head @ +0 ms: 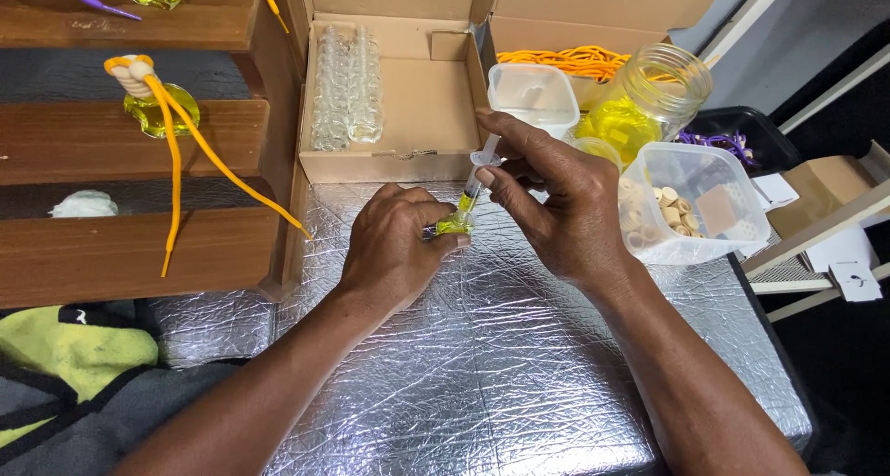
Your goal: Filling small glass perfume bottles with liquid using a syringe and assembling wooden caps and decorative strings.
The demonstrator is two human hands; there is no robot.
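Head view shows us our left hand closed around a small bottle of yellow liquid over the foil-covered table, while our right hand grips a syringe standing steeply, tip down into that bottle's mouth.

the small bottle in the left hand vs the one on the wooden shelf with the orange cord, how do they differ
The small bottle in the left hand is open-topped, with a syringe held at its mouth by the right hand; the shelf bottle is capped and strung with an orange cord. The first is held over the foil-covered table; the second sits untouched. Both hold yellow liquid.
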